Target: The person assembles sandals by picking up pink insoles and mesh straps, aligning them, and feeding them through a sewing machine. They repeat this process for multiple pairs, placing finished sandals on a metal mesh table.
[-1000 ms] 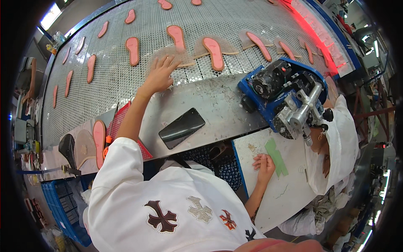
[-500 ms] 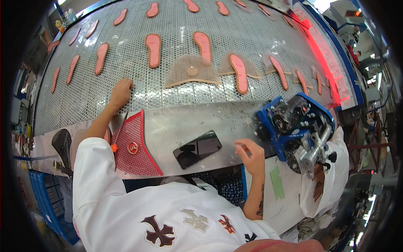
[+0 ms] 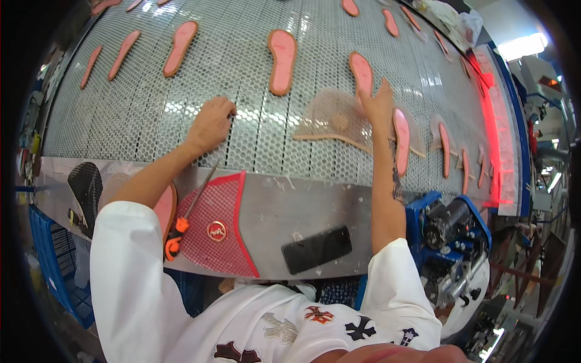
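Hands (image 3: 212,125) over mesh (image 3: 260,136), phone (image 3: 318,249), screwdriver (image 3: 175,239), machine (image 3: 449,233) nearby

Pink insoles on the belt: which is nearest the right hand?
The insole whose lower end the right hand overlaps; no other has a hand over it.

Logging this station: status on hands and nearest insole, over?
Right hand at lower end of pink insole. Left hand at metal mesh. Translucent piece beside right wrist.

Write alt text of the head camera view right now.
A person's right hand is at the near end of a pink insole on a mesh surface, the left hand over the mesh further left. Nearer the body, a metal ledge holds a red mesh piece, an orange-handled tool and a black phone, with a blue machine at right.
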A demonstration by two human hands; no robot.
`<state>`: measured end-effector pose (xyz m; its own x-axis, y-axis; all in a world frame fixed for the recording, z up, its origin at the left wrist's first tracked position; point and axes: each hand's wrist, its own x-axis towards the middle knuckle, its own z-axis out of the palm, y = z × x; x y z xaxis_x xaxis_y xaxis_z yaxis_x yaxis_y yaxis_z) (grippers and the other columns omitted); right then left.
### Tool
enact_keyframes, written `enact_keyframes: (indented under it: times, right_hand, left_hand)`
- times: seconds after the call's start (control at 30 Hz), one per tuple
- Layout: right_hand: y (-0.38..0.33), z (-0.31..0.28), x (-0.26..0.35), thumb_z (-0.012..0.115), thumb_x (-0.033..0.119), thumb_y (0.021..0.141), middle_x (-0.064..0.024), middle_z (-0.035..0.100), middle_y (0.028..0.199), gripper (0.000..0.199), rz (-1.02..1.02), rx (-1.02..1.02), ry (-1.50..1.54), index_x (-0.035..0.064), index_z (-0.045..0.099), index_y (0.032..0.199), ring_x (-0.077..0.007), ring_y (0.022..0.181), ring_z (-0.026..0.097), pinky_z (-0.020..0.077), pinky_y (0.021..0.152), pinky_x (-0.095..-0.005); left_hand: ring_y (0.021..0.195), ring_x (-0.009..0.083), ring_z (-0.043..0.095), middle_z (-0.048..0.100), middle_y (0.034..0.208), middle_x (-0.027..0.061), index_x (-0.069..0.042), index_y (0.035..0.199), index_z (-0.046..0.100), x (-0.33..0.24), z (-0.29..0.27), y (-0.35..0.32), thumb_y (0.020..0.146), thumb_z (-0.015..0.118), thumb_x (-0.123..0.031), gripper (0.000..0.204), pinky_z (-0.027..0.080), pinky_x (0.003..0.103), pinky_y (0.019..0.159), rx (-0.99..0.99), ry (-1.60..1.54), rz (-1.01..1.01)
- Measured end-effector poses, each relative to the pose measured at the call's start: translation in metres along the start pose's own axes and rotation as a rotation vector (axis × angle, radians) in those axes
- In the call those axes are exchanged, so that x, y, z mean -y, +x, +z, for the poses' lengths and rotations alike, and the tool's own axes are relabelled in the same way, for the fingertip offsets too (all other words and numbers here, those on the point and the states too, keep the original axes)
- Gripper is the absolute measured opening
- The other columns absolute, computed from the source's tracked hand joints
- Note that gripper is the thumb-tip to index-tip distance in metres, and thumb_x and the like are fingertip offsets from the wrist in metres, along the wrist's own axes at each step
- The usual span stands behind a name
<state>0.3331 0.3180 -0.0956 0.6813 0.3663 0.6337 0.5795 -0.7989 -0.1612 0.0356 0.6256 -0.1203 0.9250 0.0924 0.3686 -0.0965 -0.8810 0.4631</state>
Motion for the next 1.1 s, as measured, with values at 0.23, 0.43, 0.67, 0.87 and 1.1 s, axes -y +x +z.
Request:
enact_keyframes:
  times: [0.23,0.43,0.67,0.87,1.1]
  right_hand:
    - [0.055,0.008,0.048,0.070,0.025,0.078,-0.0300,0.047,0.136,0.082,0.466,0.585,0.054,-0.0001,0.030,0.145,-0.0459,0.122,0.050,0.0437,0.100,-0.0485]
    - [0.073,0.016,0.013,0.073,0.023,0.080,-0.0278,0.049,0.133,0.084,0.169,-0.211,0.227,-0.0019,0.027,0.146,-0.0418,0.110,0.060,0.0483,0.094,-0.0449]
    - [0.002,-0.112,0.102,0.078,0.028,0.077,-0.0213,0.056,0.124,0.085,0.514,-0.023,0.601,-0.0014,0.034,0.143,-0.0357,0.112,0.060,0.0465,0.094,-0.0416]
    - [-0.087,-0.095,0.104,0.070,0.043,0.083,-0.0237,0.061,0.119,0.073,0.457,0.264,0.124,0.0002,0.045,0.137,-0.0412,0.107,0.060,0.0457,0.090,-0.0494]
    - [-0.127,-0.150,0.098,0.066,0.034,0.087,-0.0196,0.060,0.119,0.055,0.189,0.158,0.001,-0.0012,0.052,0.127,-0.0360,0.111,0.055,0.0379,0.099,-0.0475]
  left_hand:
    - [0.093,0.0310,0.052,0.053,0.092,0.0121,-0.004,0.092,0.054,0.001,-0.005,-0.005,0.074,0.054,0.000,0.018,0.042,0.041,0.085,-0.016,0.029,-0.032]
    - [0.095,0.0295,0.053,0.053,0.093,0.0110,-0.005,0.093,0.054,-0.001,-0.004,-0.003,0.074,0.055,-0.001,0.019,0.041,0.041,0.086,0.020,0.038,-0.044]
    - [0.095,0.0297,0.053,0.054,0.093,0.0110,-0.005,0.094,0.054,0.001,0.000,-0.006,0.074,0.054,-0.002,0.020,0.041,0.041,0.085,0.001,0.055,-0.056]
    - [0.095,0.0303,0.054,0.054,0.092,0.0111,-0.005,0.094,0.054,-0.004,-0.001,-0.002,0.075,0.053,-0.001,0.019,0.041,0.042,0.085,0.003,0.048,-0.009]
    - [0.091,0.0324,0.055,0.056,0.091,0.0123,-0.003,0.092,0.055,0.001,0.006,-0.003,0.075,0.053,0.000,0.018,0.043,0.042,0.082,-0.028,0.061,0.002]
